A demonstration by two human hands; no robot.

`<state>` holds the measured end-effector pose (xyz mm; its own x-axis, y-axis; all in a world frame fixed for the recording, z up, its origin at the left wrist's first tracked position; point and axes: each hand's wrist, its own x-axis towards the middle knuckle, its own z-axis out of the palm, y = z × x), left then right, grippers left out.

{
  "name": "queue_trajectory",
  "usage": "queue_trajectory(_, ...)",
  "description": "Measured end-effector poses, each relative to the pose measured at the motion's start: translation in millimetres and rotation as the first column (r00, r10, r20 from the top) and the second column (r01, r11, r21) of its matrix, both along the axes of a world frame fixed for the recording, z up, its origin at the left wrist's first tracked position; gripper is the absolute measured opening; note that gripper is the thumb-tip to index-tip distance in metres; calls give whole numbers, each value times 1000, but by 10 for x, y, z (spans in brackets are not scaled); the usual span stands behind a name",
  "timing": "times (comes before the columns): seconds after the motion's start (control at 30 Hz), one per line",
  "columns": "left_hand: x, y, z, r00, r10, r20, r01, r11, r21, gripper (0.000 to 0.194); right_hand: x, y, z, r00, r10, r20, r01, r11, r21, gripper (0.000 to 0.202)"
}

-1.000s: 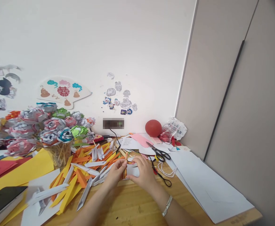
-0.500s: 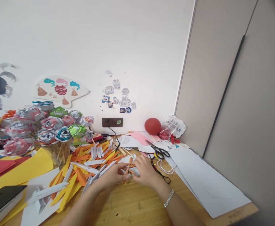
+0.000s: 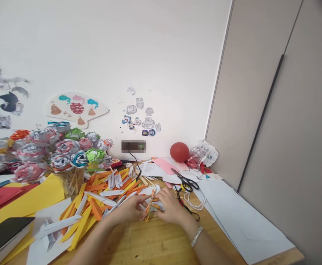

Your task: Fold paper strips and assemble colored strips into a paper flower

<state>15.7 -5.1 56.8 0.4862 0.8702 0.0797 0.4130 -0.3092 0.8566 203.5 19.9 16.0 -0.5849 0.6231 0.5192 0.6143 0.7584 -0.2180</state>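
Note:
A small bundle of thin multicoloured strands [image 3: 149, 209], orange, yellow, green and pink, stands upright between my two hands, narrow in the middle and fanned at its ends. The fingertips of my left hand [image 3: 133, 209] pinch it from the left. From the right, my right hand [image 3: 171, 207] closes on it with bent fingers, partly hiding it. Both hands are a little above the wooden table [image 3: 147, 244]. Behind them lies a white sheet [image 3: 150, 189]. Folded orange, yellow and white paper strips [image 3: 103, 195] are heaped beside my left hand.
Black-handled scissors [image 3: 188, 183], a pearl string [image 3: 194, 202] and a black cord [image 3: 190, 211] lie right of my hands. Paper flowers [image 3: 67, 146] stand at left. White sheets [image 3: 240, 217] cover the right side; a red balloon [image 3: 179, 151] sits behind. A phone [image 3: 8, 233] lies front left.
The strand bundle has turned, and more of its lower end shows below my fingers. Both hands stay closed on it. The camera view has shifted slightly.

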Motion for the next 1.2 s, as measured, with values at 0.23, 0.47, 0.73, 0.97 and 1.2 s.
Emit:
queue_trajectory(0.23, -13, 74, -191, 996, -86, 30, 89, 993, -82, 84, -47, 54, -67, 1000, 0, 2, 0, 999, 45, 20)
queue_trajectory(0.47, -32, 35, -160, 975, -18, -220, 43, 993, 106, 73, -7, 99, -20, 995, 101, -5, -101, 995, 13, 15)
queue_trajectory(0.73, -138, 44, -154, 979, -122, -162, 118, 992, -32, 97, -56, 58, -23, 980, 196, -24, -197, 979, -52, 12)
queue_trajectory(0.97, -201, 94, -139, 989, -72, -128, 74, 997, 11, 66, -67, 19, -24, 978, 184, -102, -192, 979, -75, 11)
queue_trajectory(1.2, -73, 72, -132, 959, 198, -204, -56, 835, 547, 24, -101, 3, -6, 995, 81, -61, -82, 996, -15, 16)
